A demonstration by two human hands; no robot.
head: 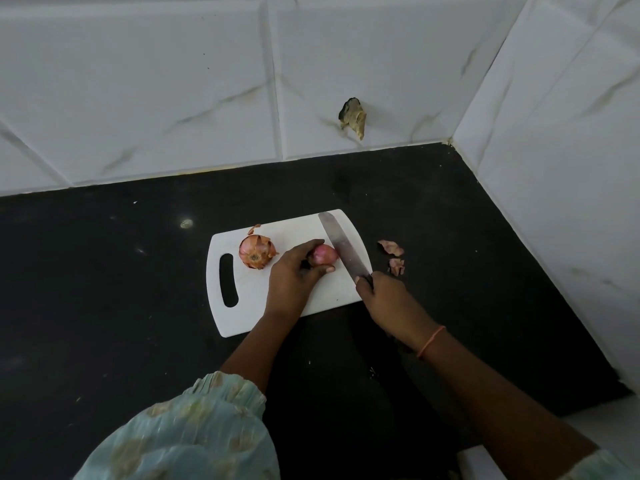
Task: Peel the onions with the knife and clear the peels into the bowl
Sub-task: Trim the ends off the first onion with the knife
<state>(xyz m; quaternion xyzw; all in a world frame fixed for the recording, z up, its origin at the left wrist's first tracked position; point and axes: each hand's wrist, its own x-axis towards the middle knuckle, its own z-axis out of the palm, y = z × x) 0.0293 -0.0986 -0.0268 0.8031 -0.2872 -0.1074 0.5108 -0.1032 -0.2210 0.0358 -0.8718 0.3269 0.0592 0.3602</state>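
Peels [391, 247] beside board [242, 306] — countertop [104, 289].

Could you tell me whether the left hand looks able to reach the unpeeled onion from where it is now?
Probably yes. The left hand grips the peeled onion, and the unpeeled onion sits beside it on the same board with nothing between; it would need to let go first.

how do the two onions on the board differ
The left onion still wears dry, papery orange-brown skin; the right onion looks smooth and purple-pink. The left onion lies free, while the left hand holds the right onion beside the knife. Both are on the white board.
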